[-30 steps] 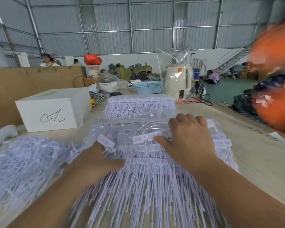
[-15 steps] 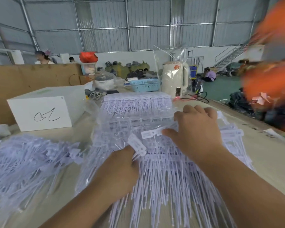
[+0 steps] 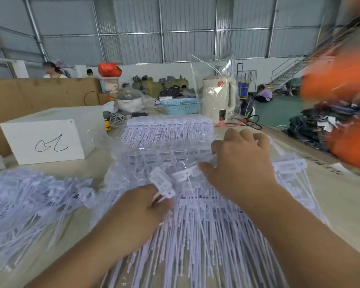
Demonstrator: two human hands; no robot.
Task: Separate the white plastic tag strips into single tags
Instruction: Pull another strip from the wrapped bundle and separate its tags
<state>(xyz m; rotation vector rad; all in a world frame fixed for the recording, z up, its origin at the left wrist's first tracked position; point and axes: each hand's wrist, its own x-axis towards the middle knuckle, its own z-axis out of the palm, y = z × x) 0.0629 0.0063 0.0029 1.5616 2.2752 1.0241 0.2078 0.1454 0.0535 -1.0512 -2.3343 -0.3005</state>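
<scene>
The left hand [image 3: 141, 213] is curled around a single tag [image 3: 161, 182], pinching it so the flat white head sticks up above the knuckles, tilted toward the far side. The right hand [image 3: 241, 165] lies flat, fingers spread and fairly straight, pressing down on the strips [image 3: 195, 225] in the middle of the table [image 3: 341, 204]. Its thumb touches another tag head [image 3: 185, 173] just beside the one the left hand holds. The two hands are close but not touching.

The strips fan out toward the near edge, their thin tails pointing at the person, and part of the heap sits on or under clear plastic wrap [image 3: 116, 154]. A second block of strips [image 3: 168, 129] lies further back, toward the far edge. At the left edge a loose pile of tags [image 3: 29, 204] spreads out, well apart from the right hand.

Behind that pile stands a white box [image 3: 50, 138] with a black scribble on its front. Along the far edge are a cream kettle [image 3: 218, 100] under a clear bag, a blue basket [image 3: 181, 106] and a rice cooker [image 3: 129, 100]. A cardboard sheet [image 3: 40, 92] stands at the far left. Blurred orange shapes [image 3: 341, 80] fill the right side; I cannot tell what they are.
</scene>
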